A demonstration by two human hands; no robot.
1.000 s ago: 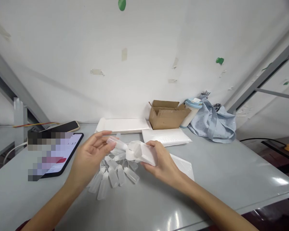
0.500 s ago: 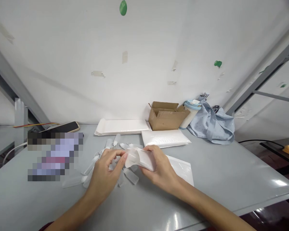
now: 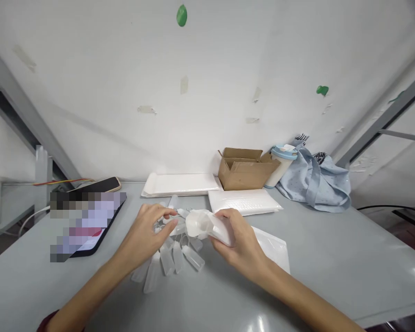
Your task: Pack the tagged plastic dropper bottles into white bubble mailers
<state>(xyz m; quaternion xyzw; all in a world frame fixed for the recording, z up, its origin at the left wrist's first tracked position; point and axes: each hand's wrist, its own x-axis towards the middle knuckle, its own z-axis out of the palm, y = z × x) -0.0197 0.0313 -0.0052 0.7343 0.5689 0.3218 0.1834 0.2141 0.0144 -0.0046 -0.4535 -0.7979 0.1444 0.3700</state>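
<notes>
My right hand (image 3: 240, 246) is wrapped round a small white padded mailer (image 3: 221, 228). The mailer's mouth gapes towards the left, its flap spread out. I cannot see what is inside. Just left of that opening, my left hand (image 3: 147, 237) is open, thumb and fingers apart with nothing between them. Under and beside it lies a loose pile of translucent plastic tags (image 3: 193, 258), some with thin rings or loops. Another white padded mailer (image 3: 271, 246) rests flat on the table, partly behind my right forearm.
Padded mailers (image 3: 181, 184) are stacked against the wall, with more (image 3: 245, 201) in front of a cardboard box (image 3: 247, 175). A lidded cup (image 3: 280, 168) and a blue fabric bag (image 3: 320, 184) stand right of it. Two phones lie on the grey table (image 3: 325, 272) at left, one (image 3: 86, 249) nearer.
My left hand has let go of the mailer's edge and drawn away to the left, its fingers parting. The mailer's mouth now stands wider, and more tags show below. The view has shifted slightly.
</notes>
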